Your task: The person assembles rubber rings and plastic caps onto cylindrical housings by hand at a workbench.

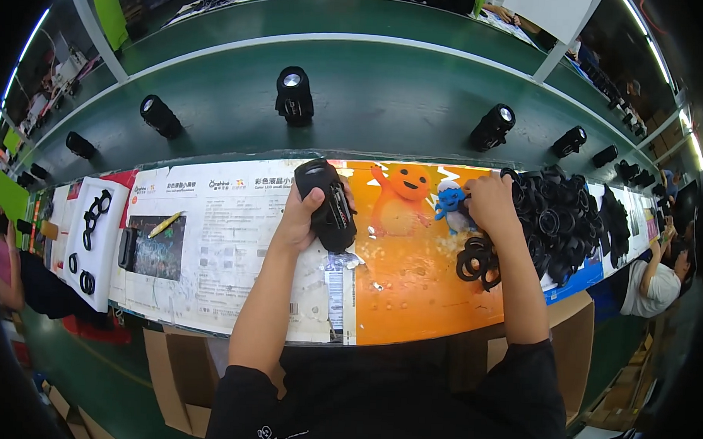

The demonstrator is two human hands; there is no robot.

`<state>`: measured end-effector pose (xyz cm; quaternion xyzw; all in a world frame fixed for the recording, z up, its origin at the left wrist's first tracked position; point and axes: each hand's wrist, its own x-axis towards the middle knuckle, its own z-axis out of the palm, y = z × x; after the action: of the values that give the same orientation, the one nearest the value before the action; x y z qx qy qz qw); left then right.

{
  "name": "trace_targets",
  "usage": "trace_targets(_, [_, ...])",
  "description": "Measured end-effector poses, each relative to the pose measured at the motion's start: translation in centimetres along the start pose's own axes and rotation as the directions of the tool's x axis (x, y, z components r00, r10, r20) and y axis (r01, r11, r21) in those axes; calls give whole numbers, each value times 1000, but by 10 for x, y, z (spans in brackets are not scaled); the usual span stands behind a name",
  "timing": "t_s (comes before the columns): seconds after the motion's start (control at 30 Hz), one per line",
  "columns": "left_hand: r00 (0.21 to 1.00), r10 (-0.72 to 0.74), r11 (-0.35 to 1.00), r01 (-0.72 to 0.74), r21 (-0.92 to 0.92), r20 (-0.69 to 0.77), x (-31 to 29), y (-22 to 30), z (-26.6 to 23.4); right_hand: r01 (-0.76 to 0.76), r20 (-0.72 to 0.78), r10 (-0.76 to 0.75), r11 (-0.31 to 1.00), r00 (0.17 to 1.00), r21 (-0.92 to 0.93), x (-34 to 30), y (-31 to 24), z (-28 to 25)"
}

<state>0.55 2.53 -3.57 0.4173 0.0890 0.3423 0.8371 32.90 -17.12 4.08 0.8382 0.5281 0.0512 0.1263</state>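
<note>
My left hand (297,218) is wrapped round a black cylindrical device (329,207), possibly a portable speaker, with an open slot showing inner parts along its side. It is held tilted above the white printed sheet. At the left edge of a heap of black rings (560,219), my right hand (487,202) has its fingers bent together; what they hold, if anything, is hidden. Several loose black rings (478,263) lie just below that hand on the orange printed sheet (411,291).
Behind the bench, a green conveyor belt (387,97) carries similar black devices (295,97), standing apart. At left are a white foam tray (95,245) with black rings and a yellow pen-like tool (165,225). Open cardboard boxes (571,351) sit below the front edge. Other people work on both sides.
</note>
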Motion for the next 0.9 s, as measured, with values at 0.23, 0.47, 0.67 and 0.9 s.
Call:
trace_targets(0.23, [997,-64,998,63,-22,-43,-3,6,-8,306,-407,-69,774,911,554,-2,-49,-20])
trace_targets(0.47, [999,-26,1000,26,2,-39,-8,12,8,480,-604,-35,643,797,597,-18,-115,15])
trace_targets(0.67, [999,-27,996,31,83,-44,-8,11,9,568,-576,-214,613,789,550,-29,-100,26])
trace_targets(0.9, [996,-61,989,69,130,-65,-8,14,12,499,-367,-340,549,866,670,-47,-99,1])
